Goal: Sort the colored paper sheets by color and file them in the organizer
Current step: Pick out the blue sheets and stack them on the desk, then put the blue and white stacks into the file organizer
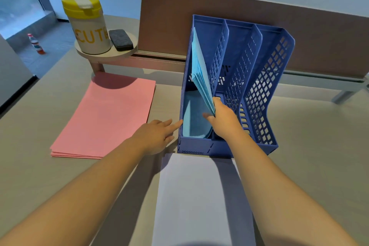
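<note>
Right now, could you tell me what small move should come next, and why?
Probably let the right hand lower and release the blue sheets into the organizer: they already stand in its leftmost slot, bottom curling on the floor, while the left hand steadies the wall.

Grey-beige counter (309, 146). Directly on it: pink paper stack (107, 114) at left, white paper stack (199, 195) near front edge, blue three-slot organizer (229, 147) just behind white stack, backed against brown divider panel (259, 16). Small round raised shelf (105, 52) stands on counter behind pink stack.
</note>
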Tool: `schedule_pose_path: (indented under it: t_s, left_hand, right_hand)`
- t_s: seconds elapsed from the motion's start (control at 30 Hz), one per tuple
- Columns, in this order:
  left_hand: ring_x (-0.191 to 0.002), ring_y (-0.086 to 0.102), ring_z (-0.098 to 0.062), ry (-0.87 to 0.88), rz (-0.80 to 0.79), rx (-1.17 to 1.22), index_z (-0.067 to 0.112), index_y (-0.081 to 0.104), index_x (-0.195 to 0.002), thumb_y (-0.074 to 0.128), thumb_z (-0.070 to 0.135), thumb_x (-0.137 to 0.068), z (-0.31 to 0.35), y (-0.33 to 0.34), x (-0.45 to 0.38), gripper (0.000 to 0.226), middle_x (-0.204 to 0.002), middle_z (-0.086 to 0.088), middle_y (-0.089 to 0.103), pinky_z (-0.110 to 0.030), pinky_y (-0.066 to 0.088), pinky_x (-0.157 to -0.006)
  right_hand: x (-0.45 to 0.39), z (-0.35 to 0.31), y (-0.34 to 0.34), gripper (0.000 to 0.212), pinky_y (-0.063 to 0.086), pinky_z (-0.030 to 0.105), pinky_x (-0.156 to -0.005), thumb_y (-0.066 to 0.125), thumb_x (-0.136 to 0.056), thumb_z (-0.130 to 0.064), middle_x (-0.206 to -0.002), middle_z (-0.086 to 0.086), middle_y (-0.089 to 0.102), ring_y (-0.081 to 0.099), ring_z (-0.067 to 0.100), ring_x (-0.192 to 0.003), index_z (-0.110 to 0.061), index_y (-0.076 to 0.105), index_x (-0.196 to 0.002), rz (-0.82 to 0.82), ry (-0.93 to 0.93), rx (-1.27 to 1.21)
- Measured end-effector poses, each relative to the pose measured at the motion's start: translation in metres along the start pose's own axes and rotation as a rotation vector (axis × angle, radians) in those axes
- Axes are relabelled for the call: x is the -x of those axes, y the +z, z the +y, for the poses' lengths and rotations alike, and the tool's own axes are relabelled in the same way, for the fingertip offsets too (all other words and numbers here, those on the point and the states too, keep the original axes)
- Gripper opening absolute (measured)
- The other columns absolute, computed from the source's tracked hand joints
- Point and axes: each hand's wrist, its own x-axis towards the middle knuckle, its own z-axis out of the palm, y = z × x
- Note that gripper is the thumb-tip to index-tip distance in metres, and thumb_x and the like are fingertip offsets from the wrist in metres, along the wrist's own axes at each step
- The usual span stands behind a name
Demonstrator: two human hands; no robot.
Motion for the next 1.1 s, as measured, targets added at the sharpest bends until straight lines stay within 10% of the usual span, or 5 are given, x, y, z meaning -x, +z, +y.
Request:
schedule_pose_path:
  t_s: [0.17, 0.43, 0.77, 1.1]
  left_hand:
    - [-0.144, 0.017, -0.024, -0.098, 0.019, 0.015, 0.031, 0.0, -0.149, 0.021, 0.038, -0.1, 0.006, 0.011, 0.031, 0.053, -0.159, 0.0, 0.005, -0.036, 0.025, -0.115]
    - [-0.146, 0.012, -0.024, -0.115, -0.069, 0.015, 0.019, 0.011, -0.149, 0.032, 0.046, -0.097, 0.027, 0.067, 0.078, 0.063, -0.159, -0.003, 0.006, -0.037, 0.018, -0.117]
    - [-0.146, -0.003, -0.031, -0.088, -0.115, -0.098, 0.017, -0.006, -0.149, 0.026, 0.06, -0.092, 0.046, 0.125, 0.109, 0.078, -0.158, -0.008, -0.008, -0.042, 0.01, -0.119]
    - [-0.136, 0.024, -0.031, -0.139, -0.095, -0.063, 0.011, 0.018, -0.144, 0.052, 0.05, -0.087, 0.047, 0.115, 0.111, 0.077, -0.151, -0.009, 0.023, -0.038, 0.031, -0.108]
  right_hand:
    - [0.016, 0.005, 0.002, 0.036, 0.047, 0.041, -0.085, 0.048, -0.095, -0.022, -0.119, 0.016, 0.054, 0.053, 0.031, -0.103, -0.007, 0.042, -0.127, -0.005, -0.018, 0.018]
    - [0.103, 0.041, 0.018, 0.049, 0.019, 0.035, -0.115, 0.041, -0.098, -0.024, -0.153, 0.007, 0.026, 0.021, 0.023, -0.142, -0.009, 0.031, -0.143, 0.116, 0.066, 0.279]
    - [0.205, 0.098, 0.089, 0.054, 0.022, 0.039, -0.115, 0.033, -0.099, -0.036, -0.154, 0.013, 0.017, 0.019, 0.028, -0.141, -0.011, 0.022, -0.145, -0.187, 0.33, 0.317]
    - [0.188, 0.076, 0.089, 0.049, 0.047, 0.04, -0.09, 0.061, -0.084, -0.004, -0.134, 0.017, 0.035, 0.047, 0.035, -0.117, 0.002, 0.038, -0.127, 0.079, 0.828, -0.275]
